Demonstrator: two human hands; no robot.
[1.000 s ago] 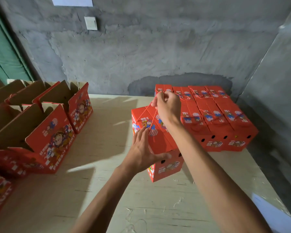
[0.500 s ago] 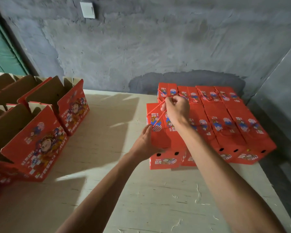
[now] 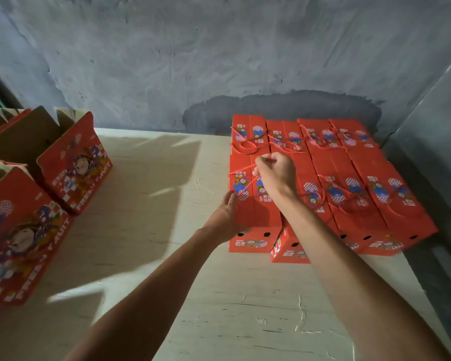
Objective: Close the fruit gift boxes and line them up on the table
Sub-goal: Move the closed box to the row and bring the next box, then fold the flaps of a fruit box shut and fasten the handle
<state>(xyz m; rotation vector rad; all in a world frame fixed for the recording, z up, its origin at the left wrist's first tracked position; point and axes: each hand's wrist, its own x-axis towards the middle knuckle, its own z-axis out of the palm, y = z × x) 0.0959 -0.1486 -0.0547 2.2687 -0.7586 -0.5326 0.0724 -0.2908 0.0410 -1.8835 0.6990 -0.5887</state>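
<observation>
A closed red fruit gift box (image 3: 248, 212) stands on the pale table (image 3: 146, 230), at the left end of a block of several closed red boxes (image 3: 375, 199) against the back wall. My right hand (image 3: 276, 175) pinches the box's red rope handle (image 3: 245, 169) above its lid. My left hand (image 3: 225, 217) lies flat against the box's left side and near corner. One neighbouring box (image 3: 288, 247) sits slightly askew just to its right.
Open red boxes (image 3: 73, 165) with upright cardboard flaps stand along the left side of the table. A grey concrete wall (image 3: 219, 61) closes the back, and a grey panel (image 3: 433, 142) stands at the right. Bare table lies between the two groups.
The held box went from tilted in the air to standing on the table beside the closed block. My left hand slid from its top to its left side.
</observation>
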